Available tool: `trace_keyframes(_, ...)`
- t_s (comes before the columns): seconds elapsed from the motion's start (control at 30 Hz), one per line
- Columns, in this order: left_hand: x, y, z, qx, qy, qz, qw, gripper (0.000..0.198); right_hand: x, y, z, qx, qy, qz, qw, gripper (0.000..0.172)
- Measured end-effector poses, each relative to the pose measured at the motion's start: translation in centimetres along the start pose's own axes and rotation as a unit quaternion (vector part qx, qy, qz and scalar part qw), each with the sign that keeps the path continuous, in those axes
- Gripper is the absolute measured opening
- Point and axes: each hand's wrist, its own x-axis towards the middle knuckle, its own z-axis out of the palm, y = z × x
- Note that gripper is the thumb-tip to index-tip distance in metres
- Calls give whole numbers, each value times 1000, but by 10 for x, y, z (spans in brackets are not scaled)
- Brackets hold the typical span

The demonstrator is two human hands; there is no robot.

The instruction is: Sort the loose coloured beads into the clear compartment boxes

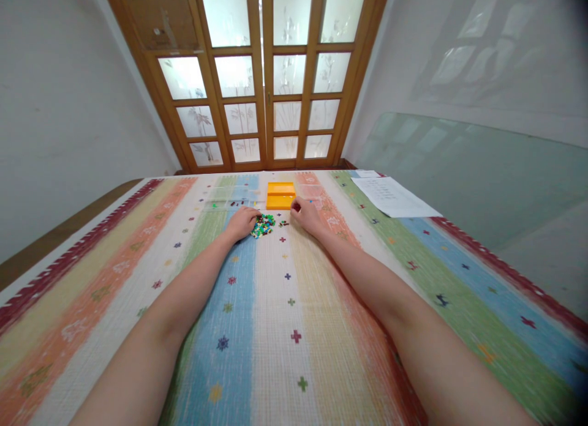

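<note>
A pile of tiny building-block-like pieces (pixel 263 225) in green, blue, yellow, white and dark colours lies on the striped tablecloth. My left hand (pixel 242 223) rests at the pile's left edge, its fingers reaching over the nearest pieces; it looks open. A few loose dark and green pieces (pixel 283 224) lie just right of the pile. My right hand (pixel 305 214) is by the near right corner of a yellow open box (pixel 280 201). Its fingers are bent together in a pinch, and whatever they hold is too small to make out.
Several small pieces (pixel 237 203) lie in a row left of the box, on what looks like clear plastic. A small blue piece (pixel 311 201) is beyond my right hand. Printed paper (pixel 390 195) lies at the table's right. Wood-and-glass doors (pixel 266 108) stand behind the table.
</note>
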Motion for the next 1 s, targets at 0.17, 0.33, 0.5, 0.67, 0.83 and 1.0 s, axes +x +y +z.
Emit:
trace_keyframes(0.17,1,7,-5,-2,-7,27,1000,40,8,29,-10,-1,91,49,995,14)
trace_keyframes(0.33,1,11,-7,0,-8,47,999,39,9,43,-16,-10,142,92,985,27)
trace_keyframes(0.5,2,16,-9,2,-18,76,997,37,8,45,-17,-15,147,101,984,35)
trace_keyframes(0.67,2,20,-10,-15,-28,72,997,39,8,42,-17,-26,130,115,984,38)
trace_keyframes(0.83,2,19,-11,-33,-40,57,997,40,7,38,-19,-40,125,127,983,39)
trace_keyframes(1.0,2,19,-12,-73,-37,38,996,37,7,39,-18,-56,128,137,981,40)
